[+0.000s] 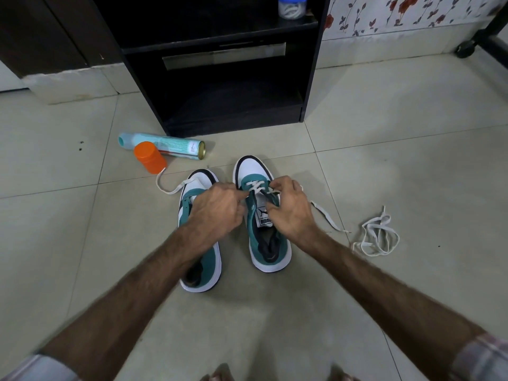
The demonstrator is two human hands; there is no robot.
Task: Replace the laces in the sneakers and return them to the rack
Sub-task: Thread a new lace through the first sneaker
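We note a shelf jar point(291, 6), contents unclear. Our left hand point(217, 210) and right hand point(291, 210) pinch the lace point(257, 187), fingers clamped, over the right sneaker point(270, 251).

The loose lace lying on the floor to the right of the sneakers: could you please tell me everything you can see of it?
The loose lace is a flat, off-white strip that looks like woven fabric. It lies in a slack tangle of loops on the pale floor tiles, to the right of the right sneaker and apart from it. One end points up and away from the person. Nothing but the floor touches it; neither hand is on it.
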